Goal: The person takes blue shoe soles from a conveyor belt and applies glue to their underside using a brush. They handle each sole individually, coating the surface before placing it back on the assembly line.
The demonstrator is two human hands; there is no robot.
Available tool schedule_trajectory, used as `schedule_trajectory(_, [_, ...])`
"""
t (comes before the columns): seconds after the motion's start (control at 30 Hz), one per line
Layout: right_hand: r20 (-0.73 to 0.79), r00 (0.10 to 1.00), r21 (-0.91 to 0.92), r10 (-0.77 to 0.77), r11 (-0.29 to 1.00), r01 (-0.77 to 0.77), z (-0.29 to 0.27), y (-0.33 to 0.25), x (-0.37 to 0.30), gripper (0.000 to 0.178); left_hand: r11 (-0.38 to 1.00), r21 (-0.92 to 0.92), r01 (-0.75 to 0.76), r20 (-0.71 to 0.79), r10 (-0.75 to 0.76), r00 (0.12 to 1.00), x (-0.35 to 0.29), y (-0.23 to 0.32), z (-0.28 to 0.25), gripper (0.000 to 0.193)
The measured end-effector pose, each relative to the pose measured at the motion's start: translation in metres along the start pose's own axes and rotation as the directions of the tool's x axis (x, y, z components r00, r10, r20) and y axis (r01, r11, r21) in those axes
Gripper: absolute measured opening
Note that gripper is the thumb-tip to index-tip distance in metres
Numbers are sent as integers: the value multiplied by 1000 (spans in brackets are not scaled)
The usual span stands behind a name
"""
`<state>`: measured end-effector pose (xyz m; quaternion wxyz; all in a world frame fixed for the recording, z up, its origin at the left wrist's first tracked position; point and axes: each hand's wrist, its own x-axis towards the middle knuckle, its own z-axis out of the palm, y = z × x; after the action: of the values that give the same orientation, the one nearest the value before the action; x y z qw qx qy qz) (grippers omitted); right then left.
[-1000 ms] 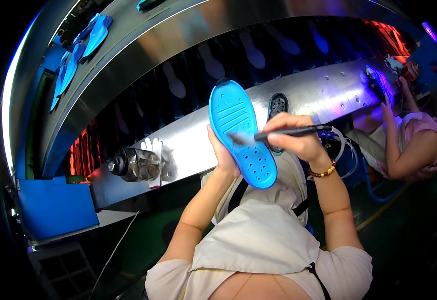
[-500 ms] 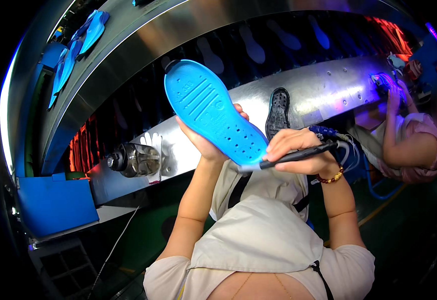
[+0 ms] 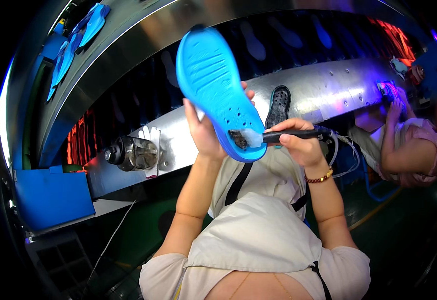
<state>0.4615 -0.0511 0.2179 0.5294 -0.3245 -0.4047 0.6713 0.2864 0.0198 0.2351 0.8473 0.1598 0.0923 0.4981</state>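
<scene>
Since half a second ago, the blue sole (image 3: 211, 75) has moved farther out across the counter (image 3: 323, 87), and the brush (image 3: 271, 137) has come from the edge of its near end to the inside of it. I see the sole held up above the counter, its far end reaching over the counter's back edge and its near end by the front one. The left hand (image 3: 204, 132) grasps it at the lower half, thumb on one side and fingertips showing at the other, so the fingers are spread only to the sole's width. The right hand (image 3: 302, 146) has its fingers closed around the dark handle of the brush, whose bristles lie on the sole near the small holes. On the counter, behind the right hand, rests a dark perforated sole (image 3: 278, 107). Toward the counter's left end stand a dark clear bottle (image 3: 139, 153) and, just beside it, a pale glove (image 3: 153, 136). Another person (image 3: 411, 147) sits at the counter's right part, under violet light.
</scene>
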Motion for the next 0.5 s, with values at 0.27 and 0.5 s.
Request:
schedule_trajectory(0.27, [197, 980, -320, 27, 947, 38, 6, -32, -5, 22, 985, 77, 156, 109, -164, 980, -15, -2, -34, 57])
schedule_trajectory(0.5, [427, 904, -536, -20, 800, 270, 7, -38, 6, 20, 844, 391, 367, 27, -409, 912, -8, 16, -25, 55])
